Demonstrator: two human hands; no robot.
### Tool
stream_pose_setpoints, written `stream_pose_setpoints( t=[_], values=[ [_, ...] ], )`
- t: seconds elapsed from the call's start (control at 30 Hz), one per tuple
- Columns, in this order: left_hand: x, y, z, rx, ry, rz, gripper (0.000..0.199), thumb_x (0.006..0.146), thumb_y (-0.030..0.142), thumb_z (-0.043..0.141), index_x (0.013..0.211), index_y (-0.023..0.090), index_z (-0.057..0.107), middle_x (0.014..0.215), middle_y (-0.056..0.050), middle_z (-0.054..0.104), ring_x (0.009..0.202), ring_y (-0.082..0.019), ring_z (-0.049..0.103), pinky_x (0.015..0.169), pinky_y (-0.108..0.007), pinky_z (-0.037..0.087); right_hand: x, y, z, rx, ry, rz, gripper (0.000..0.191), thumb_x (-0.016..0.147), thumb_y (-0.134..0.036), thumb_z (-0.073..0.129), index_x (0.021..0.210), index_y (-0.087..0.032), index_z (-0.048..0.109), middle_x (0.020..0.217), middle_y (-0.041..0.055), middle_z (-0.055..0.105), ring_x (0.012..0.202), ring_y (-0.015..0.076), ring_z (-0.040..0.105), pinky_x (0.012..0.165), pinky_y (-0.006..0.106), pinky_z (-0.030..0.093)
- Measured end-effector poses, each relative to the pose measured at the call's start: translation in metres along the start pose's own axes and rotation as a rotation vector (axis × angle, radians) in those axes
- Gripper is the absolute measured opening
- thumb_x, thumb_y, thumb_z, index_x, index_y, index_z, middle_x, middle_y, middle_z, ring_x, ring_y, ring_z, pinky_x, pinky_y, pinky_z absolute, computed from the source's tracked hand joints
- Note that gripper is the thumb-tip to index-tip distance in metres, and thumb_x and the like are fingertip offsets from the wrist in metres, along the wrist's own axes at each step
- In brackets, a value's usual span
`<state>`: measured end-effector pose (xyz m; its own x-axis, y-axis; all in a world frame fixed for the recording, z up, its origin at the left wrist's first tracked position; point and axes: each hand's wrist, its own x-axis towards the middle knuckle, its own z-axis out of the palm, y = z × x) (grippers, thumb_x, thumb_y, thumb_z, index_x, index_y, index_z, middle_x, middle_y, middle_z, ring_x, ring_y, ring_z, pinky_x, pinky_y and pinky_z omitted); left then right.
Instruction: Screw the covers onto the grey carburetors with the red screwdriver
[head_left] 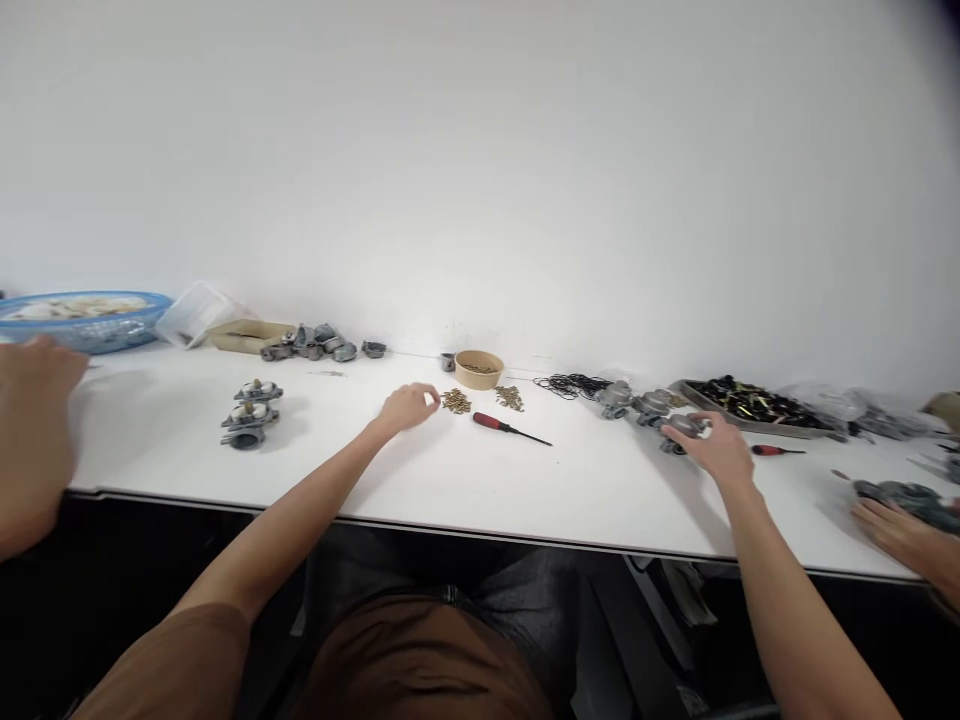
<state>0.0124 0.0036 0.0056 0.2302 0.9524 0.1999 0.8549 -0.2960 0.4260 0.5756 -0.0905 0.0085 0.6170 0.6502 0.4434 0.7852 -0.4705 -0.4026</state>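
Observation:
My right hand (718, 447) is closed around a grey metal carburetor (684, 427) at the right of the table, at the near end of a row. Two similar carburetors (651, 404) stand just behind it. Over the table's middle, my left hand (407, 408) has its thumb and index finger curled together in a pinch. Whatever lies between those fingertips is too small to make out. Right beside them is a pile of small brass screws (456, 402), with a second pile of screws (510, 398) further right. A red-handled screwdriver (491, 422) lies in front of the piles.
Open carburetor bodies (251, 415) stand at left; loose grey bowls (315, 343) lie behind. A round tub (480, 370), black rings (574, 386), a parts tray (757, 420) and a blue basin (127, 325) line the back. Other people's hands (896, 535) reach in at both sides.

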Motion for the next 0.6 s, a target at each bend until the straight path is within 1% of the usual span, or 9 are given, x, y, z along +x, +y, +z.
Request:
stream_pose_setpoints(
  t=[0.07, 0.13, 0.2, 0.27, 0.3, 0.37, 0.43, 0.53, 0.6],
  values=[
    [-0.005, -0.006, -0.027, 0.005, 0.185, -0.064, 0.027, 0.100, 0.036, 0.053, 0.118, 0.028, 0.071, 0.109, -0.002, 0.075, 0.104, -0.023, 0.068, 0.093, -0.032, 0.053, -0.009, -0.003, -0.005, 0.027, 0.079, 0.012, 0.065, 0.075, -0.072, 0.069, 0.119, -0.024, 0.066, 0.139, 0.0300, 0.055, 0.120, 0.0491, 0.061, 0.083, 0.060, 0.053],
    [-0.017, -0.021, -0.057, 0.026, 0.365, -0.144, 0.035, 0.102, 0.036, 0.043, 0.127, 0.026, 0.066, 0.110, -0.004, 0.074, 0.109, -0.024, 0.066, 0.099, -0.034, 0.050, -0.019, -0.012, -0.012, 0.076, 0.172, -0.030, 0.060, 0.083, -0.072, 0.061, 0.121, -0.026, 0.067, 0.146, 0.0272, 0.051, 0.137, 0.0463, 0.050, 0.094, 0.061, 0.051],
    [-0.037, -0.043, -0.082, 0.057, 0.510, -0.230, 0.041, 0.104, 0.039, 0.037, 0.132, 0.023, 0.062, 0.115, -0.009, 0.071, 0.115, -0.028, 0.063, 0.104, -0.040, 0.048, -0.029, -0.033, -0.020, 0.189, 0.301, -0.179, 0.050, 0.088, -0.067, 0.060, 0.116, -0.027, 0.069, 0.136, 0.0221, 0.060, 0.141, 0.0396, 0.049, 0.104, 0.054, 0.050],
    [-0.061, -0.071, -0.099, 0.119, 0.655, -0.341, 0.042, 0.100, 0.048, 0.045, 0.130, 0.025, 0.063, 0.125, -0.011, 0.067, 0.124, -0.036, 0.058, 0.107, -0.049, 0.046, -0.037, -0.065, -0.025, 0.262, 0.362, -0.308, 0.044, 0.090, -0.064, 0.060, 0.114, -0.029, 0.070, 0.127, 0.0169, 0.065, 0.138, 0.0348, 0.052, 0.112, 0.048, 0.046],
    [-0.073, -0.085, -0.105, 0.159, 0.677, -0.424, 0.045, 0.097, 0.054, 0.049, 0.130, 0.026, 0.063, 0.132, -0.014, 0.064, 0.128, -0.041, 0.055, 0.107, -0.055, 0.046, -0.040, -0.085, -0.026, 0.346, 0.375, -0.396, 0.041, 0.091, -0.060, 0.062, 0.112, -0.026, 0.071, 0.121, 0.0176, 0.067, 0.133, 0.0363, 0.055, 0.114, 0.050, 0.045],
    [-0.094, -0.114, -0.110, 0.193, 0.558, -0.551, 0.061, 0.094, 0.066, 0.050, 0.139, 0.026, 0.058, 0.146, -0.021, 0.053, 0.134, -0.050, 0.049, 0.106, -0.068, 0.041, -0.046, -0.131, -0.024, 0.468, 0.335, -0.515, 0.037, 0.090, -0.055, 0.065, 0.107, -0.022, 0.072, 0.118, 0.0169, 0.067, 0.119, 0.0358, 0.062, 0.112, 0.053, 0.046],
    [-0.106, -0.140, -0.111, 0.205, 0.416, -0.594, 0.077, 0.088, 0.078, 0.050, 0.147, 0.027, 0.053, 0.157, -0.024, 0.042, 0.139, -0.055, 0.044, 0.104, -0.075, 0.038, -0.052, -0.179, -0.015, 0.537, 0.249, -0.601, 0.035, 0.091, -0.051, 0.064, 0.109, -0.022, 0.072, 0.124, 0.0152, 0.065, 0.112, 0.0312, 0.065, 0.101, 0.048, 0.054],
    [-0.105, -0.172, -0.107, 0.167, 0.269, -0.554, 0.091, 0.081, 0.084, 0.055, 0.154, 0.031, 0.045, 0.168, -0.021, 0.028, 0.140, -0.054, 0.045, 0.103, -0.072, 0.044, -0.069, -0.243, 0.008, 0.594, 0.092, -0.738, 0.032, 0.092, -0.049, 0.064, 0.107, -0.022, 0.072, 0.121, 0.0123, 0.066, 0.114, 0.0292, 0.065, 0.098, 0.044, 0.056],
    [-0.096, -0.188, -0.103, 0.160, 0.193, -0.518, 0.089, 0.082, 0.083, 0.054, 0.154, 0.030, 0.047, 0.167, -0.019, 0.031, 0.142, -0.049, 0.046, 0.107, -0.065, 0.045, -0.086, -0.273, 0.028, 0.594, 0.021, -0.792, 0.031, 0.093, -0.049, 0.064, 0.106, -0.022, 0.073, 0.121, 0.0108, 0.066, 0.114, 0.0282, 0.065, 0.101, 0.043, 0.054]
  ],
)
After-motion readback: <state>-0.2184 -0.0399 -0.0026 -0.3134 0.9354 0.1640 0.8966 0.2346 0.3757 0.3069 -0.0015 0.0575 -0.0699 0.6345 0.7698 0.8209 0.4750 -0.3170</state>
